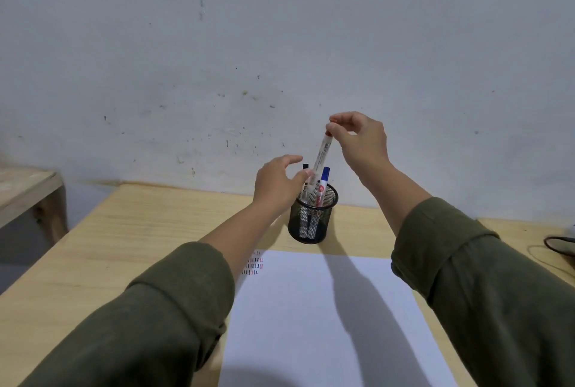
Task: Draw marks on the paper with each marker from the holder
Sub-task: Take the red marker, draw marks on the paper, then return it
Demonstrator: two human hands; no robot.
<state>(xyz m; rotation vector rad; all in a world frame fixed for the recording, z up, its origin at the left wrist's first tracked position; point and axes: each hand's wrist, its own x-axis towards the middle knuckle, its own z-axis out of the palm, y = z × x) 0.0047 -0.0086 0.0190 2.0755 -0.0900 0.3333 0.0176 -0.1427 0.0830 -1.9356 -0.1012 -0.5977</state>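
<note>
- A round holder (312,218) of black wire mesh is seen standing upright on a pale wooden table (130,231) with visible grain, just beyond the far edge of the paper (326,324).
- Through the mesh, the pale barrels of several markers can be made out; a blue-capped marker (324,176) and a dark-capped marker (305,167) are held upright in it, their caps rising above the rim.
- A white-barrelled marker (322,155) with a red cap is pinched at its top end by the thumb and fingertips of the right hand (361,141); it is tilted, with its lower end at the holder's mouth, among the other markers.
- The left hand (277,183) is held beside the holder's rim with fingers loosely spread and nothing gripped; its fingertips lie near the lifted marker's lower part, though contact cannot be told.
- The paper is a smooth white sheet laid flat on the table, with short rows of red and dark strokes (255,265) near its far left corner.
- Both forearms are covered by olive-green sleeves (497,293), rolled back at the cuffs.
- A scuffed, speckled grey wall (280,44) is seen behind the table.
</note>
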